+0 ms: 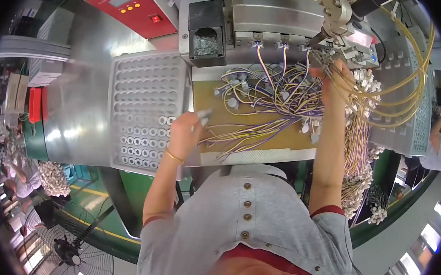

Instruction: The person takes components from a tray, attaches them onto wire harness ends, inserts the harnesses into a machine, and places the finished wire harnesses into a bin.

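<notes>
My left hand (182, 135) hovers between a pale plastic tray (134, 60) and a tan work mat (205, 95). Motion smears its fingertips, where something light grey shows; whether that is a finger cover or a small part is unclear. Far to the right, my right hand (335, 76) reaches to the machine's front near its right-hand fixture. Thin yellowish tubes cross it and hide its fingers, so its grip does not show. Purple, yellow and white wires (278, 122) with small pale ends lie heaped on the mat. Three wired connectors (284, 45) sit along the machine's edge.
Several white ring-shaped parts (141, 142) fill the tray's near rows. Behind stand a red control box (132, 3) and a black bin (206, 21) of small clear pieces. A thick wire bundle (358, 142) hangs right of my forearm. Yellowish tubes (422, 70) loop overhead.
</notes>
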Action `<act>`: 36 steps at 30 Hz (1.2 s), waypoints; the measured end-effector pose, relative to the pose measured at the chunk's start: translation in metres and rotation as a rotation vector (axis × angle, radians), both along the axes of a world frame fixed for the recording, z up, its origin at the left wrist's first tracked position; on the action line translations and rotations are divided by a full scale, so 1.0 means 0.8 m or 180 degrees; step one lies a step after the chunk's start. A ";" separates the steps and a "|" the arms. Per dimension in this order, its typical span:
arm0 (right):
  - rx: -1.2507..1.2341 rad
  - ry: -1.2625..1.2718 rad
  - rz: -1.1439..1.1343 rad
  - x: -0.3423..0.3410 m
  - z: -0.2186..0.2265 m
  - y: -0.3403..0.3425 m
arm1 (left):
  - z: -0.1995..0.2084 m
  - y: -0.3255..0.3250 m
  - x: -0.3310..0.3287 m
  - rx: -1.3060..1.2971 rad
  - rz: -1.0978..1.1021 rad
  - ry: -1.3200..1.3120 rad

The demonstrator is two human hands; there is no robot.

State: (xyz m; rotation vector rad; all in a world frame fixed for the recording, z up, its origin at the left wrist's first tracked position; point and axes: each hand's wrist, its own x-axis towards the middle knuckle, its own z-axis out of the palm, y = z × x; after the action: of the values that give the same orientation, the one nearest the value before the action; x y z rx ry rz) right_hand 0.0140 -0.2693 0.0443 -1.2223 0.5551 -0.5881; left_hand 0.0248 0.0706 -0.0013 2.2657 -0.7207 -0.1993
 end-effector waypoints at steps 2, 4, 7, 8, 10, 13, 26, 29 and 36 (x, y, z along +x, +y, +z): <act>-0.1162 0.1029 0.0183 -0.017 0.001 -0.019 | 0.002 -0.002 -0.007 0.0328 -0.0246 -0.0474; -0.2098 0.0897 -0.0184 -0.041 0.002 -0.014 | -0.001 -0.005 -0.011 0.0635 -0.0481 -0.0949; -0.3178 0.0239 -0.0333 -0.081 0.009 0.030 | -0.007 -0.001 -0.019 0.0922 -0.0456 -0.1304; -0.3753 0.0564 0.0104 -0.095 0.003 0.049 | -0.008 0.002 -0.018 0.0999 -0.0500 -0.1309; -0.4150 0.0711 0.1396 -0.093 -0.002 0.108 | -0.011 0.004 -0.016 0.1083 -0.0547 -0.1330; -0.4158 -0.0852 0.2084 -0.065 -0.025 0.176 | -0.010 0.005 -0.015 0.0965 -0.0538 -0.1417; -0.2586 -0.0081 0.2726 -0.076 0.004 0.158 | -0.025 0.091 0.038 0.0054 0.2206 0.0299; -0.1741 0.0410 0.3008 -0.082 0.011 0.140 | -0.123 0.229 0.061 0.4081 0.2432 -0.0605; -0.1844 0.0172 0.2578 -0.070 0.029 0.155 | -0.048 0.194 0.045 0.0286 0.2748 -0.0618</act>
State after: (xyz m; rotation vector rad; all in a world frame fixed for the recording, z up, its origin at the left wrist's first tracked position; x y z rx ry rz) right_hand -0.0422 -0.1450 0.0676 -1.8624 -0.1149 -0.0071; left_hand 0.0605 0.2260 -0.0396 2.4872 0.2226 0.4105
